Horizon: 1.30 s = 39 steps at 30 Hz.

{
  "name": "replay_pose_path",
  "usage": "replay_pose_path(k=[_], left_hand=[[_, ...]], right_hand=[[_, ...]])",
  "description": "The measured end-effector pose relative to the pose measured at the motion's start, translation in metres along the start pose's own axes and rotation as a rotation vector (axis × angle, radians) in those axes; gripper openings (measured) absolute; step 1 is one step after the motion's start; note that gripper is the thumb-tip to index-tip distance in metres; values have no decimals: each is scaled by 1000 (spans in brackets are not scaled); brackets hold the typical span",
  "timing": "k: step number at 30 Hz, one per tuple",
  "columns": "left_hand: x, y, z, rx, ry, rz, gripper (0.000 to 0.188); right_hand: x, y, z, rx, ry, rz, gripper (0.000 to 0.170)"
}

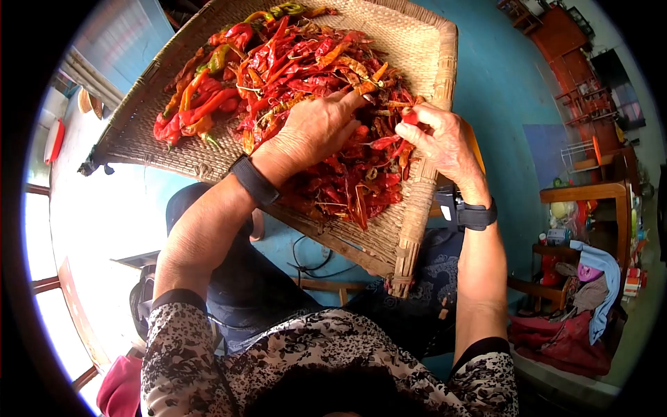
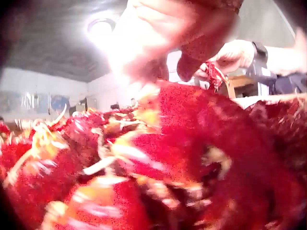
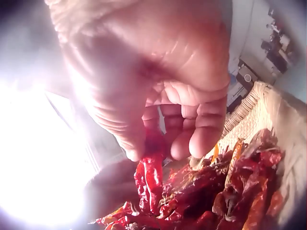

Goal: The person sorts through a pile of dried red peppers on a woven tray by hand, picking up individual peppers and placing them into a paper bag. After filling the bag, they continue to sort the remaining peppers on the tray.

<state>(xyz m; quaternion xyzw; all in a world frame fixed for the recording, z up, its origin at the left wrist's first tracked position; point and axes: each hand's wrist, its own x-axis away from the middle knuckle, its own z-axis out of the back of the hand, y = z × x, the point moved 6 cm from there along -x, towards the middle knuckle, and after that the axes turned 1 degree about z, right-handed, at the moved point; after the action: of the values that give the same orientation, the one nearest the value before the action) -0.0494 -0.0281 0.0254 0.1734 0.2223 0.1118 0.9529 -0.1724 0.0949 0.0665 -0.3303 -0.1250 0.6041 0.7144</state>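
Note:
A heap of dried red chilies [image 1: 299,66], some orange, fills much of a woven basket tray [image 1: 419,42]. My left hand [image 1: 316,128] reaches over the middle of the heap, its fingers stretched out and the tips among the chilies. Blurred and overexposed, that same hand [image 2: 168,31] shows close above the pods in the left wrist view. Near the tray's right rim, my right hand [image 1: 448,142] pinches a red chili [image 3: 152,184] between thumb and fingers. The chili hangs down over the heap in the right wrist view.
Larger, fresher red and green peppers [image 1: 208,94] lie at the heap's left side. The tray slants above the person's lap [image 1: 278,278]. A wooden chair [image 1: 583,191] piled with cloth and goods stands at the right. A dark cable [image 1: 313,260] lies on the blue floor.

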Motion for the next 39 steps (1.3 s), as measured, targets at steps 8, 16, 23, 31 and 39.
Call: replay_pose_path(k=[8, 16, 23, 31, 39], left_hand=[[11, -7, -24, -191, -54, -89, 32], [11, -6, -27, -173, -110, -83, 35], [10, 3, -23, -219, -76, -132, 17], [11, 4, -22, -235, -88, -170, 23], [14, -6, -25, -132, -196, -111, 32]], right_hand=[[15, 31, 51, -64, 247, -79, 37], [36, 67, 73, 282, 133, -341, 25], [21, 38, 41, 520, 114, -22, 21], [3, 18, -51, 277, -253, 144, 12], [2, 11, -77, 634, -354, 133, 10]])
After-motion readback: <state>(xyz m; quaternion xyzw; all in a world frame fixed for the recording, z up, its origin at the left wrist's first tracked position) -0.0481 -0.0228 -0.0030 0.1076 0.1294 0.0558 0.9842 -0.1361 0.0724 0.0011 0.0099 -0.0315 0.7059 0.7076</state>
